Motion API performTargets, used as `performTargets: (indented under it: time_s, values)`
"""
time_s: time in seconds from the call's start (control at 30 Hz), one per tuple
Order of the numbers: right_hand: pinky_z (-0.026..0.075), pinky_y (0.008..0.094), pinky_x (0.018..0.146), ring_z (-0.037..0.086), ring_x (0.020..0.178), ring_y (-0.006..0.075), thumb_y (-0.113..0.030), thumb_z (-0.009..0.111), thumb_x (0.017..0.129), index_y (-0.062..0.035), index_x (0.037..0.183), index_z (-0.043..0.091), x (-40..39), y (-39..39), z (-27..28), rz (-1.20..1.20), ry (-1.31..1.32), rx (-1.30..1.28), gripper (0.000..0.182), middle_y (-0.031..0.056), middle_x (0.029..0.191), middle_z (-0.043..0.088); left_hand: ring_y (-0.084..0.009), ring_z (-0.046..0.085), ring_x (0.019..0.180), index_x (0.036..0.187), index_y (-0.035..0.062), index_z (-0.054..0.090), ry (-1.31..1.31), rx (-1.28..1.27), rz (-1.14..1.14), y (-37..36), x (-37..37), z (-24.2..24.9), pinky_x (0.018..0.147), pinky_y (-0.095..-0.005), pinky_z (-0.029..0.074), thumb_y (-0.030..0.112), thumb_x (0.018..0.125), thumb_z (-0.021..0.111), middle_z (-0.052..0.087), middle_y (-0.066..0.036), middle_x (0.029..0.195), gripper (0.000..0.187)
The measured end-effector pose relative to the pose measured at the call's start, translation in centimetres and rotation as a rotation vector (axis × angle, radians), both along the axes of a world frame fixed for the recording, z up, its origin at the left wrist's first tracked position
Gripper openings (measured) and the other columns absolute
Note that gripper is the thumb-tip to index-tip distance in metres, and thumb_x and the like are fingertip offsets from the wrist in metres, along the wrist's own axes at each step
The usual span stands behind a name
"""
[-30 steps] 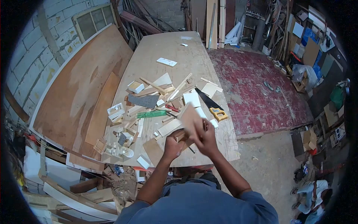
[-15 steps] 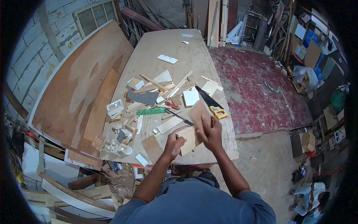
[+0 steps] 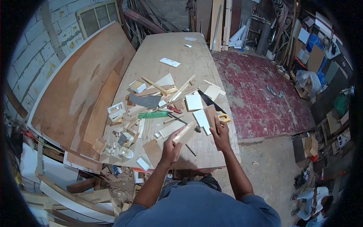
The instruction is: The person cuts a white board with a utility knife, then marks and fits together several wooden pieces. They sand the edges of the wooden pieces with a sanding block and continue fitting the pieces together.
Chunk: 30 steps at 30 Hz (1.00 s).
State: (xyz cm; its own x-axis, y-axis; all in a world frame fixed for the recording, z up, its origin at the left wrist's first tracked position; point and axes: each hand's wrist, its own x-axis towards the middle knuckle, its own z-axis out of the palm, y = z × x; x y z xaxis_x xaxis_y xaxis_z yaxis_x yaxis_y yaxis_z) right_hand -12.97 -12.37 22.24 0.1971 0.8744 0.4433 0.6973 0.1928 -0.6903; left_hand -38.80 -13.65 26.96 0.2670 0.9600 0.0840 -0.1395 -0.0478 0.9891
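Note:
My left hand is closed around a pale wooden piece, held tilted up above the near end of the table. My right hand grips a thin brown sheet to the right of it; whether it is sandpaper or thin wood I cannot make out. The two pieces are apart. Behind the brown sheet lies a white board. A handsaw with a yellow handle is partly covered by the brown sheet. Between my hands a dark rod-like tool rests on the table, partly hidden.
Wood offcuts, a green strip and red-handled pliers litter the worktable. A large plywood sheet leans along the left. At the lower right a person sits low near the floor.
My hands have moved apart. The brown sheet was against the pale wooden piece and is now off to its right, and the wooden piece has been turned edge-up.

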Motion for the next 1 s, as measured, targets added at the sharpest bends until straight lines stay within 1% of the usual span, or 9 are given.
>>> performTargets:
  time_s: [0.07,0.17,0.27,0.43,0.53,0.63,0.7,0.9,1.0]
  values:
    - [0.043,0.0421,0.095,0.053,0.11,0.0326,-0.039,0.063,0.091,-0.0098,0.14,0.05,-0.2,-0.5,-1.4,0.052,0.216,0.001,0.059,0.0193,0.116,0.057,-0.0195,0.056,0.119,0.141,-0.0029,0.042,0.165,0.155,0.049,-0.7,-0.1,0.5,0.101,-0.0307,0.043,0.006,0.089,0.053,0.055,-0.016,0.136,0.054]
    - [0.045,0.0383,0.094,0.054,0.106,0.021,-0.051,0.048,0.097,-0.0033,0.142,0.043,-2.5,-1.2,-4.2,0.22,1.051,-0.349,0.066,0.0088,0.117,0.057,-0.0229,0.047,0.132,0.145,-0.0013,0.036,0.175,0.408,0.088,-0.8,0.8,-0.2,0.108,-0.0338,0.036,0.012,0.095,0.054,0.048,-0.019,0.143,0.055]
    - [0.047,0.0423,0.098,0.057,0.117,0.0279,-0.058,0.045,0.096,-0.0058,0.142,0.041,-6.5,-2.6,-1.7,0.426,1.627,-0.548,0.07,0.0165,0.128,0.056,-0.0324,0.035,0.142,0.146,-0.0004,0.035,0.54,0.772,-0.082,-0.9,2.3,-1.8,0.117,-0.0494,0.021,0.017,0.087,0.067,0.039,-0.021,0.149,0.07]
    - [0.044,0.0469,0.103,0.054,0.122,0.0328,-0.051,0.049,0.093,-0.0055,0.144,0.038,-7.4,-3.1,-0.7,0.411,1.716,-0.438,0.069,0.0188,0.135,0.051,-0.0352,0.025,0.146,0.146,0.0016,0.036,0.498,0.811,-0.288,-1.4,3.2,-1.1,0.117,-0.0573,0.013,0.032,0.082,0.073,0.033,-0.019,0.154,0.08]
    - [0.049,0.0466,0.098,0.057,0.117,0.0329,-0.045,0.056,0.089,-0.004,0.142,0.039,-7.2,-2.8,-1.0,0.567,1.759,-0.35,0.069,0.0185,0.131,0.054,-0.0396,0.029,0.142,0.142,0.0007,0.04,0.758,0.673,0.174,-0.8,2.8,-1.6,0.116,-0.0579,0.014,0.04,0.081,0.073,0.036,-0.024,0.15,0.08]
    - [0.053,0.0434,0.094,0.06,0.113,0.0306,-0.043,0.062,0.085,-0.0005,0.14,0.038,-6.6,-2.5,-1.6,0.635,1.793,-0.242,0.074,0.0187,0.128,0.055,-0.04,0.032,0.141,0.141,-0.0008,0.04,0.649,0.444,0.294,-0.2,1.7,-2.1,0.116,-0.0522,0.02,0.04,0.083,0.072,0.036,-0.027,0.148,0.077]
    - [0.053,0.0433,0.093,0.061,0.112,0.0301,-0.043,0.063,0.085,-0.0006,0.14,0.038,-6.3,-2.7,-1.8,0.618,1.769,-0.291,0.074,0.019,0.127,0.056,-0.0395,0.037,0.138,0.142,-0.002,0.037,0.527,0.148,0.136,1.0,0.6,-3.6,0.114,-0.045,0.027,0.039,0.086,0.07,0.039,-0.028,0.146,0.077]
    - [0.052,0.0407,0.093,0.06,0.11,0.0274,-0.038,0.067,0.085,-0.0014,0.141,0.035,-6.3,-2.9,-2.4,0.577,1.533,-0.375,0.075,0.0177,0.124,0.056,-0.038,0.047,0.13,0.144,-0.0025,0.031,0.4,0.202,0.059,0.8,1.8,-6.1,0.109,-0.0405,0.035,0.033,0.087,0.069,0.045,-0.029,0.141,0.077]
    - [0.051,0.0388,0.094,0.058,0.112,0.0263,-0.036,0.065,0.088,-0.0022,0.143,0.033,-7.1,-3.0,-3.3,0.501,1.5,-0.358,0.072,0.0164,0.124,0.055,-0.038,0.049,0.128,0.146,-0.0027,0.027,0.304,0.115,-0.064,-1.0,3.5,-2.1,0.108,-0.0405,0.036,0.033,0.087,0.069,0.046,-0.029,0.138,0.081]
